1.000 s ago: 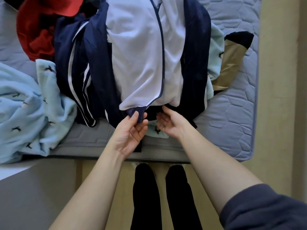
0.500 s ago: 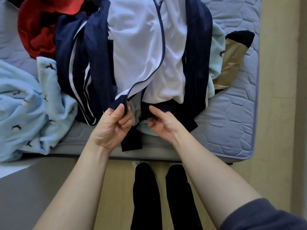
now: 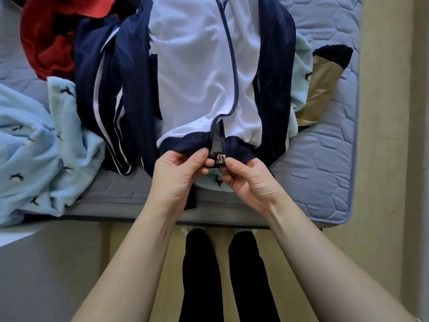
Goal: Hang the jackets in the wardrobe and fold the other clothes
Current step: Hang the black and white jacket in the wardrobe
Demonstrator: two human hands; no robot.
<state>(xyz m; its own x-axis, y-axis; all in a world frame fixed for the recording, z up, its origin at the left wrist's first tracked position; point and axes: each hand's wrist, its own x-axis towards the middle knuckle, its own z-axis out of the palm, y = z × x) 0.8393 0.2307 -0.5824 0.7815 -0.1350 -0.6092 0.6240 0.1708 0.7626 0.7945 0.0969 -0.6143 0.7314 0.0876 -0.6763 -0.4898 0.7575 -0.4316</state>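
Jacket, white body and navy sleeves, lies front-up on the bed, collar end far, hem at the near edge. It rests on top of other clothes. Pale blue fleece spreads to the left and shows again under the hem. Red garment is bunched at far left. Navy striped piece lies just left of the jacket, touching it. Tan-and-black item pokes out on the right; cannot tell what it is.

Handling, judged: thin, slick sports fabric, light, no stiffness. It will slump and slide if I lift it by one point. For hanging, take it at the shoulders or collar, not the hem. Sleeves are loose and likely to trail.

Left hand pinches the navy hem band on the left of the front opening, thumb against fingers. Right hand pinches the band on the right of the opening, just by the slider. My hands are close together, nearly touching.

Zip: the two edges lie together up the front and part just above the hem. Cannot tell whether the teeth are meshed higher up. Metal slider sits at the foot of the zip, between my fingertips. It is small and hard, the only rigid part.

Judgement: the step in hand is seating the zip foot. It needs both edges level, the band taut and fabric kept clear of the teeth.
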